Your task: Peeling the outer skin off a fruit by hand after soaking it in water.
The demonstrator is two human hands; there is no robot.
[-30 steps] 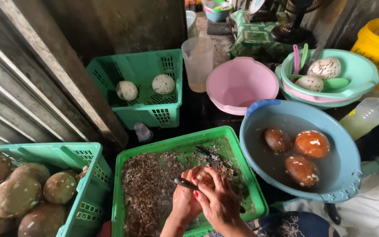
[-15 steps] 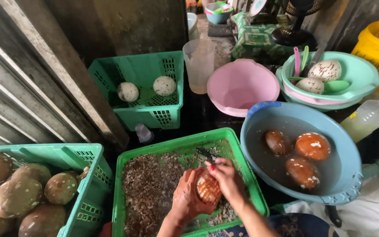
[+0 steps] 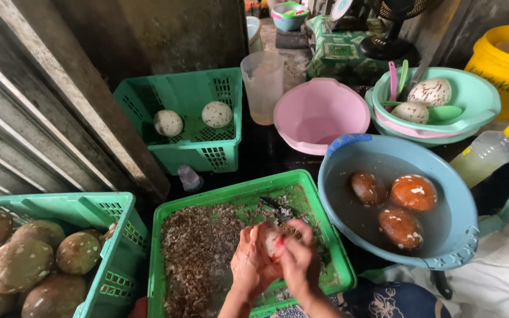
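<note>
1. In the head view, we see the left hand (image 3: pixel 250 262) and the right hand (image 3: pixel 297 260) pressed close together, both closed around one pale round egg (image 3: pixel 270 240) held between them.
2. The egg shows only as a whitish patch between the fingers; most of it is covered by the hands.
3. The hands hold it above the near right part of a shallow green tray (image 3: pixel 172 207), whose floor is strewn with brown husk-like scrapings (image 3: pixel 198 253).
4. A dark slim tool (image 3: pixel 273 206) lies in the tray just beyond the hands; we cannot tell what kind it is.
5. At the left, a teal basket (image 3: pixel 110 206) holds a heap of large mud-brown coated eggs (image 3: pixel 19 265).
6. Farther back, a second teal basket (image 3: pixel 222 152) holds two cleaned pale speckled eggs (image 3: pixel 217 113).
7. To the right of the tray, a blue basin (image 3: pixel 460 235) of murky water holds three brown eggs (image 3: pixel 413 193).
8. Behind it stand a pink bowl (image 3: pixel 319 112) and a stack of mint-green bowls (image 3: pixel 478 100) with two more speckled eggs and some plastic spoons.
9. A clear plastic jug (image 3: pixel 263 79) stands between the far basket and the pink bowl, a plastic bottle with a yellow cap (image 3: pixel 487 154) lies at the right, and a yellow bucket (image 3: pixel 505 70) stands in the far right corner.
</note>
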